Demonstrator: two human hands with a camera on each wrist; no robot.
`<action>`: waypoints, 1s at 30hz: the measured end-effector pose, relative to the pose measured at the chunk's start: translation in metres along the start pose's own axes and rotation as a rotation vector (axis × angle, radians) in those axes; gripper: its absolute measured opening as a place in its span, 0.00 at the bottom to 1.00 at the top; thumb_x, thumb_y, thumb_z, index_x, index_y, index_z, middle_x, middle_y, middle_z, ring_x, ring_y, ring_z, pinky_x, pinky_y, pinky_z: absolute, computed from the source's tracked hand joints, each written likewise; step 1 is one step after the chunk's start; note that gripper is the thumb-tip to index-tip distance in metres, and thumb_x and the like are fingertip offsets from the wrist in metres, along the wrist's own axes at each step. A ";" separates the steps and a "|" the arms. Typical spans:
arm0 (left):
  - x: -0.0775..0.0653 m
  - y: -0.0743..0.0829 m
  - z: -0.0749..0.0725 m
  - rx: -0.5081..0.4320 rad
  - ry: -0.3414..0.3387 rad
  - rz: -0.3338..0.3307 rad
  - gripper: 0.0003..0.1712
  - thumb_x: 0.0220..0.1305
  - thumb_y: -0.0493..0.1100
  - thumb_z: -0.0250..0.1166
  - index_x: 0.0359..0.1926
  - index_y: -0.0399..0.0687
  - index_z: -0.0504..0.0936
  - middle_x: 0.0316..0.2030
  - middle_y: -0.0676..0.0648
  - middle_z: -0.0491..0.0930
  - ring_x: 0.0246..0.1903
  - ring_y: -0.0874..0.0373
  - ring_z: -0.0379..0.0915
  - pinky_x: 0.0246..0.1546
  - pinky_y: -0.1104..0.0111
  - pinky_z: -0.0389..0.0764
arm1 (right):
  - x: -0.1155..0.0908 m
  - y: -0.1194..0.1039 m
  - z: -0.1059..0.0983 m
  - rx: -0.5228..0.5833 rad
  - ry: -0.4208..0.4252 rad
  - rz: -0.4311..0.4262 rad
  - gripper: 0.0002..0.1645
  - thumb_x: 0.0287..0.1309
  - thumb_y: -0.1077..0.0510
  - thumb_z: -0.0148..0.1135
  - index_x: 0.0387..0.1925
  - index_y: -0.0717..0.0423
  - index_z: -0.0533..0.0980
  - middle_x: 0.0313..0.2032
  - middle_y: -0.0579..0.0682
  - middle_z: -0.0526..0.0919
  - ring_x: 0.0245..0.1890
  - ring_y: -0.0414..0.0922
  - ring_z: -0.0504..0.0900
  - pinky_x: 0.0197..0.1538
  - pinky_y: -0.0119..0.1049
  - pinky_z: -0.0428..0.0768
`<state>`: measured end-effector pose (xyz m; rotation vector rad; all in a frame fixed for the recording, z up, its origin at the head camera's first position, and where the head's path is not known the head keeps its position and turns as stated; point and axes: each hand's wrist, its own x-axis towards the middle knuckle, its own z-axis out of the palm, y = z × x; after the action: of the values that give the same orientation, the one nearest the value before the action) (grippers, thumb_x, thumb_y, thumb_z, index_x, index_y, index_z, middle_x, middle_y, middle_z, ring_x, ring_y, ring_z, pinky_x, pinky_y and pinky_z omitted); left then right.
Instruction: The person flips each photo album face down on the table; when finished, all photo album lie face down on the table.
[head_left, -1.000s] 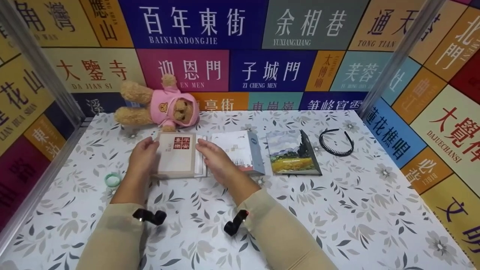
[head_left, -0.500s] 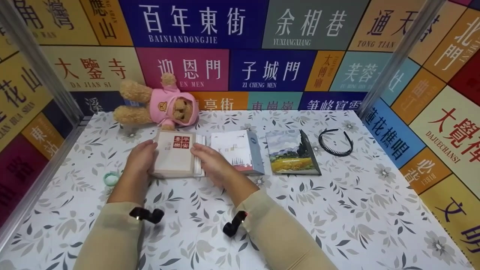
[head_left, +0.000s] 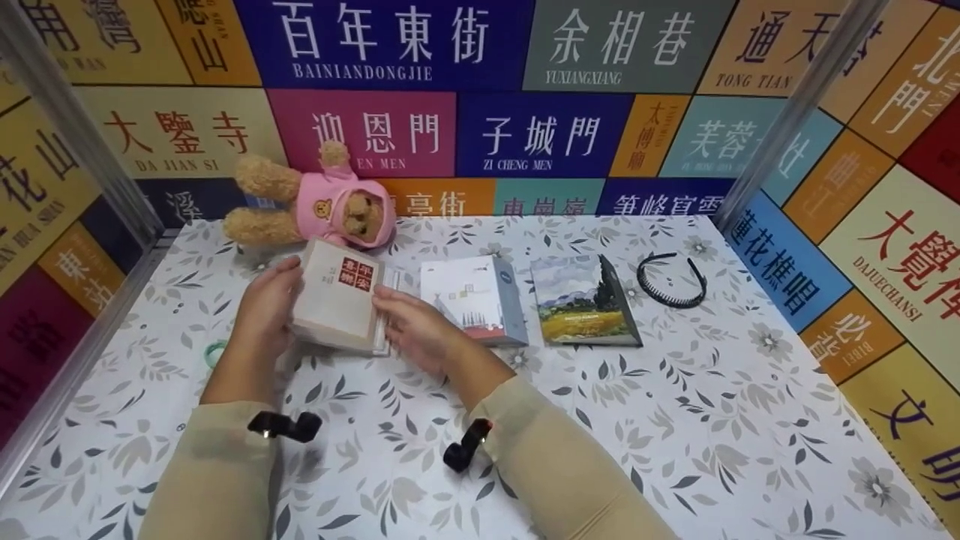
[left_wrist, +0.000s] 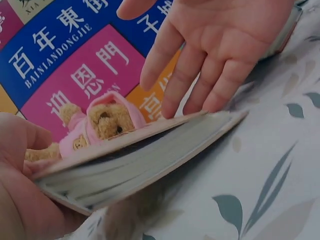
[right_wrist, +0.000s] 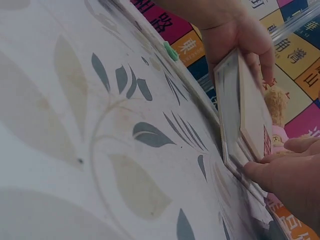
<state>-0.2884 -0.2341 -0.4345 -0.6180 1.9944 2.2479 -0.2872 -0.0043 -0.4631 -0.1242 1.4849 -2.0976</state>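
A thick beige photo album (head_left: 330, 309) with red square characters on its cover is tilted, its left side raised off the table. My left hand (head_left: 264, 319) grips its left edge, thumb at the cover side. In the left wrist view the page block (left_wrist: 145, 162) shows between the covers. My right hand (head_left: 424, 330) touches the album's right edge with fairly straight fingers, palm showing in the left wrist view. A white flat thing (head_left: 405, 281) lies at the album's right side, mostly hidden beneath it.
To the right stand a white-and-blue album (head_left: 465, 296), a landscape-painted album (head_left: 577, 307) and a black toothed headband (head_left: 673, 281). A teddy bear (head_left: 319, 199) in pink lies behind. A green ring (head_left: 214, 352) sits partly hidden by my left forearm. Printed panels wall the table's back and sides.
The beige album has shifted slightly left and its left side has lifted and turned. Both hands have moved left with it. The other albums and the headband stay put.
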 end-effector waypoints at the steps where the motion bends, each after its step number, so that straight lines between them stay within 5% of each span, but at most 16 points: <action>1: -0.003 0.002 0.002 -0.034 -0.012 0.016 0.31 0.84 0.51 0.52 0.83 0.60 0.65 0.85 0.53 0.58 0.81 0.56 0.58 0.81 0.62 0.66 | -0.001 -0.001 -0.001 -0.010 -0.005 -0.001 0.38 0.77 0.55 0.59 0.82 0.58 0.61 0.85 0.52 0.59 0.87 0.49 0.54 0.88 0.48 0.50; 10: -0.026 0.014 0.025 -0.084 -0.129 0.168 0.29 0.86 0.46 0.49 0.82 0.50 0.66 0.82 0.46 0.63 0.80 0.50 0.64 0.77 0.62 0.71 | -0.011 -0.016 -0.002 -0.067 -0.072 -0.055 0.36 0.76 0.54 0.62 0.80 0.52 0.66 0.84 0.49 0.62 0.84 0.47 0.61 0.87 0.46 0.58; 17: -0.031 0.013 0.045 -0.049 -0.208 0.310 0.35 0.80 0.39 0.61 0.82 0.38 0.63 0.79 0.40 0.66 0.77 0.53 0.66 0.82 0.61 0.66 | -0.015 -0.029 0.002 -0.120 -0.025 -0.112 0.34 0.79 0.46 0.60 0.81 0.37 0.66 0.82 0.47 0.64 0.81 0.51 0.65 0.82 0.52 0.68; 24: -0.030 0.002 0.047 0.102 -0.262 0.258 0.40 0.79 0.46 0.62 0.84 0.45 0.59 0.82 0.44 0.62 0.79 0.53 0.63 0.77 0.66 0.72 | -0.012 -0.025 0.000 -0.147 0.007 -0.090 0.38 0.78 0.43 0.61 0.83 0.29 0.60 0.78 0.49 0.69 0.74 0.51 0.76 0.78 0.56 0.74; 30: -0.026 -0.002 0.048 0.077 -0.303 0.200 0.40 0.82 0.48 0.57 0.86 0.47 0.54 0.85 0.46 0.56 0.81 0.54 0.59 0.81 0.62 0.67 | -0.008 -0.020 -0.005 -0.171 0.027 -0.084 0.38 0.77 0.48 0.63 0.82 0.28 0.62 0.75 0.53 0.72 0.69 0.51 0.81 0.75 0.55 0.77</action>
<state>-0.2759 -0.1819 -0.4235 -0.0656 2.0502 2.1939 -0.2896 0.0084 -0.4453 -0.2266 1.7009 -2.0418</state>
